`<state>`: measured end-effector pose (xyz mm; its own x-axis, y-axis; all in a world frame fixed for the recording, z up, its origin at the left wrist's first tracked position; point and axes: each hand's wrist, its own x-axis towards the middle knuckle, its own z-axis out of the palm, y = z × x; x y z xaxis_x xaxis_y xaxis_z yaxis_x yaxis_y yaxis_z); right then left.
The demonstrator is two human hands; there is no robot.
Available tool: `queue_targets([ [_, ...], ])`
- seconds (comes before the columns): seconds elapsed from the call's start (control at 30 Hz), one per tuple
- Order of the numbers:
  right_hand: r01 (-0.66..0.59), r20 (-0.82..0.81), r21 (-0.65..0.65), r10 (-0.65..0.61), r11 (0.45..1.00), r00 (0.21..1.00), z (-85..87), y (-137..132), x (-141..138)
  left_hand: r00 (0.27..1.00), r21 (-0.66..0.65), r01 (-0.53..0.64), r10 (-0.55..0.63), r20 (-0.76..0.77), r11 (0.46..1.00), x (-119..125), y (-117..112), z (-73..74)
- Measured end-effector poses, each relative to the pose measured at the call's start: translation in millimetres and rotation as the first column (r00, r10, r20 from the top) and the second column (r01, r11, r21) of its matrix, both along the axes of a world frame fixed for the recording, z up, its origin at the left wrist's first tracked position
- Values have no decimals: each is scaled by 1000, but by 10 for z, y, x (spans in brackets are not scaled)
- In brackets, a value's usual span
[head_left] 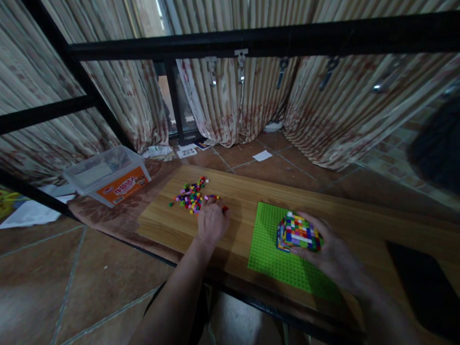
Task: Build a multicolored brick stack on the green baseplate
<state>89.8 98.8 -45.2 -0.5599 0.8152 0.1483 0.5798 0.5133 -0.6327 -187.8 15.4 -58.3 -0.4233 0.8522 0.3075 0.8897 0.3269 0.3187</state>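
Note:
My left hand (211,221) rests on the wooden table (244,196), knuckles up, with its fingers curled at the near edge of a pile of small coloured bricks (193,195); what the fingers hold is hidden. My right hand (331,248) wraps round the right side of a multicoloured brick block (298,231), which stands on a green baseplate (272,245).
A clear plastic box with an orange label (108,175) sits at the table's left end. A dark flat object (423,288) lies at the right. Black metal bars (258,39) cross overhead. Curtains (324,110) hang behind, and papers lie on the tiled floor.

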Motion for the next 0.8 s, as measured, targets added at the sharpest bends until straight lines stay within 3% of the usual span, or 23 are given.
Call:
queue_targets([
  [0.2, -18, 18, 60, 17, 998, 1000, 17, -13, 6, 1000, -12, -12, 12, 22, 1000, 55, 8, -18],
  [0.47, -46, 20, 110, 44, 993, 999, 9, -9, 52, 974, -56, -175, 165, -155, 983, 293, 19, -156],
  [0.8, -56, -47, 210, 67, 976, 997, 6, 0, 127, 992, -192, -101, 84, -94, 976, 284, 89, -130],
])
